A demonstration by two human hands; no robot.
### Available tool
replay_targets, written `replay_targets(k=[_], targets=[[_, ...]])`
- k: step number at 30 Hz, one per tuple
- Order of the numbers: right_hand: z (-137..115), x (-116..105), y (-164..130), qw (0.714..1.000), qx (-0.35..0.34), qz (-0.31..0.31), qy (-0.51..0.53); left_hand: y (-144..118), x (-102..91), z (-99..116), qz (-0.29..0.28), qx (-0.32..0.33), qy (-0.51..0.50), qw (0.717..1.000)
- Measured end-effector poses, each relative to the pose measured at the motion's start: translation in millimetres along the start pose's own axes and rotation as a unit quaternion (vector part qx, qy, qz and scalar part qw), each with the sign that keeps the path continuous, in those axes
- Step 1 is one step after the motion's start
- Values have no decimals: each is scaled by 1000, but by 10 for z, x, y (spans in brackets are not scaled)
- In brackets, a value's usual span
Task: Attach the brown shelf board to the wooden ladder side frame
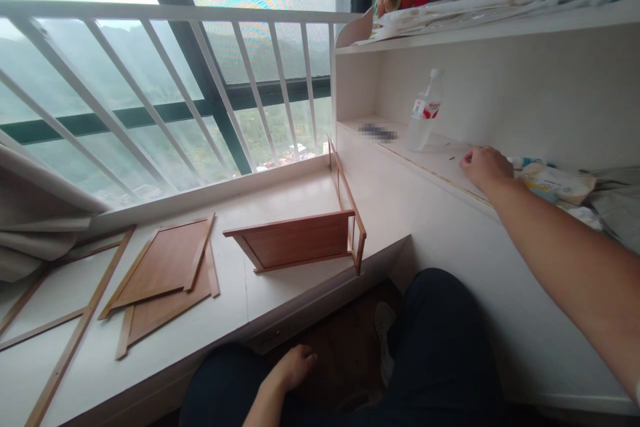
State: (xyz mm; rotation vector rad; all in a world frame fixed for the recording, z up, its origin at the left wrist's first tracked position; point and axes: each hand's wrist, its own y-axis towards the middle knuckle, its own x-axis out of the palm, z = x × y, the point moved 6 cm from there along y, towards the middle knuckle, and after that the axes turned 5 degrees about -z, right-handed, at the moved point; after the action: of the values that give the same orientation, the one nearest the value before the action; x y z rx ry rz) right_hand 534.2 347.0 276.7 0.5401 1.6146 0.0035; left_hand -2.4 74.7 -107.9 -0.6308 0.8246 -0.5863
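My right hand (484,167) lies at the right of the frame on the white shelf (440,157), fingers curled loosely over small bits I cannot make out, holding nothing I can see. My left hand (293,367) rests at the bottom centre by my knee, relaxed and empty. The half-built wooden frame (300,240) stands on edge at mid-frame on the tabletop (280,197), its long panel running left to right, a side rail pointing away toward the window. Loose panels (167,267) lie flat to its left. A plastic bottle (423,113) stands on the shelf.
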Motion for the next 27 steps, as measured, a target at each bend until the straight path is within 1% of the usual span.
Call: replay_targets(k=[4, 12, 14, 16, 18, 20, 22, 23, 24, 25, 26, 27], targets=[[-14, -70, -23, 999, 18, 28, 11, 0, -4, 17, -3, -1, -2, 1000], [-162, -174, -146, 996, -48, 66, 33, -81, -27, 78, 7, 14, -14, 1000], [-283, -235, -214, 992, -85, 85, 41, -105, -42, 112, 16, 30, -22, 999], [-482, -315, -345, 981, -151, 108, 46, -132, -62, 168, 29, 51, -34, 998], [-709, -375, -548, 967, -217, 124, 54, -171, -90, 250, 45, 75, -50, 995], [-898, -370, -792, 957, -249, 121, 84, -235, -134, 353, 66, 101, -68, 990], [-1048, -285, -1070, 939, -283, 116, 159, -334, -206, 458, 96, 124, -85, 984], [-1105, -202, -1212, 924, -301, 112, 208, -397, -255, 504, 114, 134, -93, 980], [-1128, -92, -1341, 909, -302, 113, 264, -466, -312, 537, 133, 141, -102, 976], [-1119, 47, -1456, 895, -283, 117, 323, -541, -376, 559, 152, 145, -111, 971], [-1097, 237, -1555, 887, -247, 105, 376, -619, -450, 565, 170, 146, -119, 967], [-1065, 465, -1648, 881, -197, 82, 423, -696, -535, 556, 189, 147, -128, 962]])
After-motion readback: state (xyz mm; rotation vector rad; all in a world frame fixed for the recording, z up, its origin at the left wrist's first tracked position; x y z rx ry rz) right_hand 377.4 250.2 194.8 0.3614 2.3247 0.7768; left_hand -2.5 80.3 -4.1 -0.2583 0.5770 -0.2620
